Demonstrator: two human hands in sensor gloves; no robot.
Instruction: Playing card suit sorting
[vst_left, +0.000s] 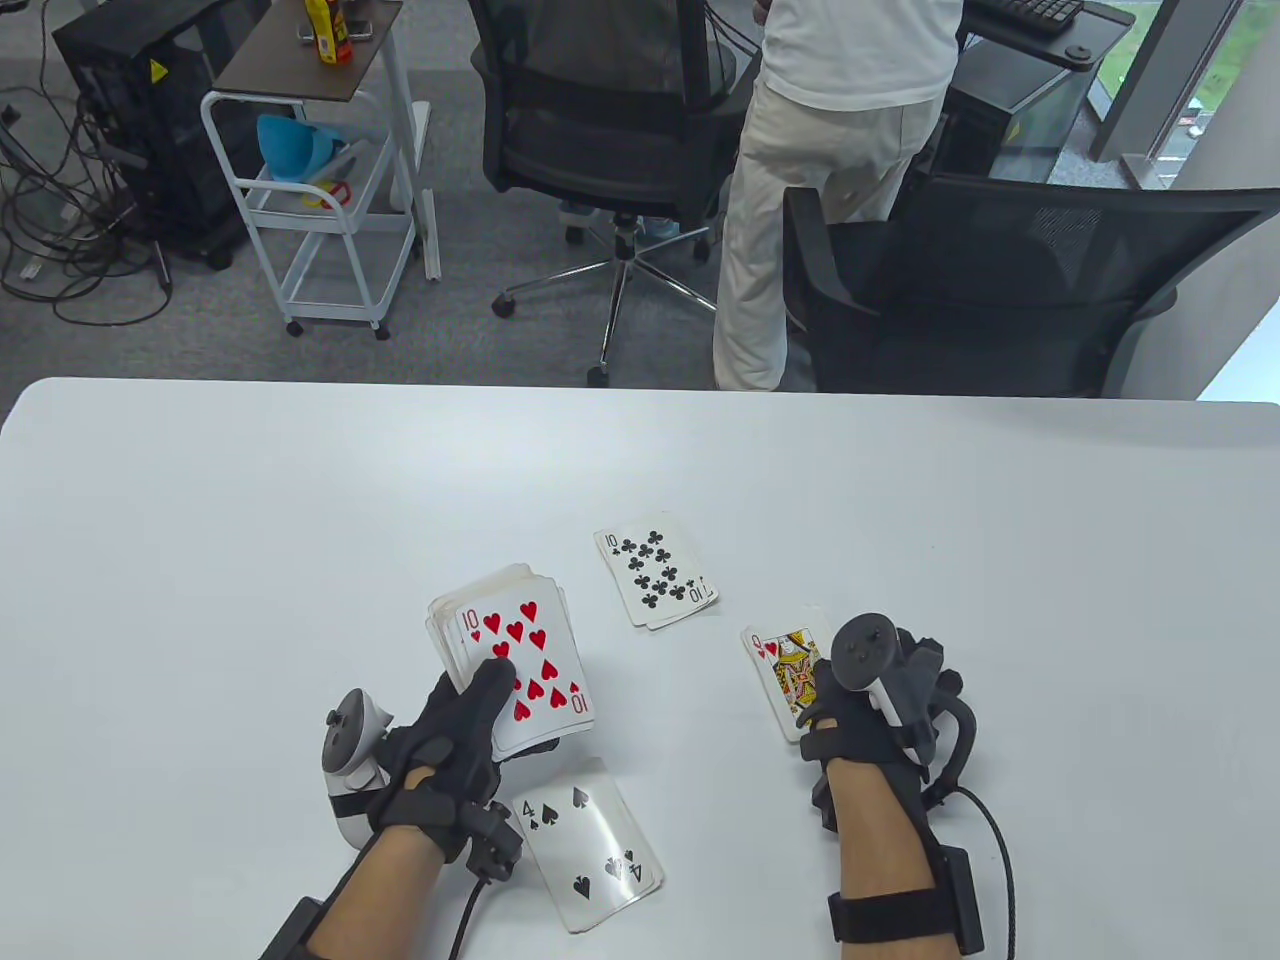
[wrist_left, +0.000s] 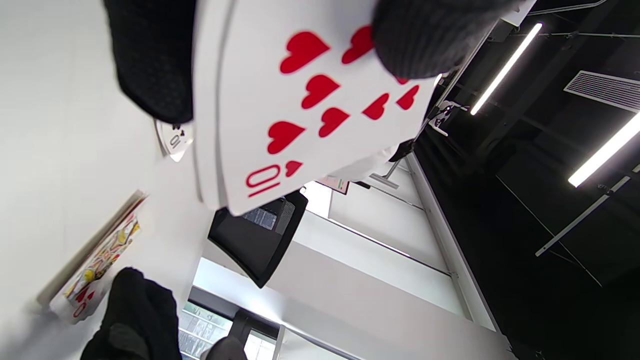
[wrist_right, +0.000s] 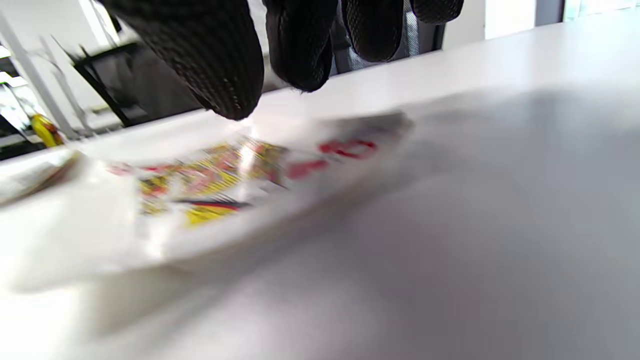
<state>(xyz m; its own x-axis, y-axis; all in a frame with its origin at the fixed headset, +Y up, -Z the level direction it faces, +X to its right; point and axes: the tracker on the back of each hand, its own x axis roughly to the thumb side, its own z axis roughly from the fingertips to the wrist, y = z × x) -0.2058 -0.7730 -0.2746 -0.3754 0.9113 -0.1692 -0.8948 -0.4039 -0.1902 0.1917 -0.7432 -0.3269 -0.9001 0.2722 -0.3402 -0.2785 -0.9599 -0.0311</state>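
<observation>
My left hand (vst_left: 470, 700) holds the deck (vst_left: 530, 650) face up just above the table, thumb pressed on its top card, the ten of hearts (wrist_left: 310, 110). My right hand (vst_left: 830, 705) hovers palm down over the queen of hearts (vst_left: 785, 672), which lies face up on the table. In the right wrist view its fingers (wrist_right: 215, 65) hang just above the blurred queen (wrist_right: 225, 175), apart from it and holding nothing. A ten of clubs pile (vst_left: 655, 578) lies beyond the deck. A four of spades pile (vst_left: 590, 840) lies near my left wrist.
The white table (vst_left: 250, 520) runs wide to the left, right and far side of the cards. Two office chairs (vst_left: 1000, 290) and a standing person (vst_left: 830, 170) are beyond its far edge.
</observation>
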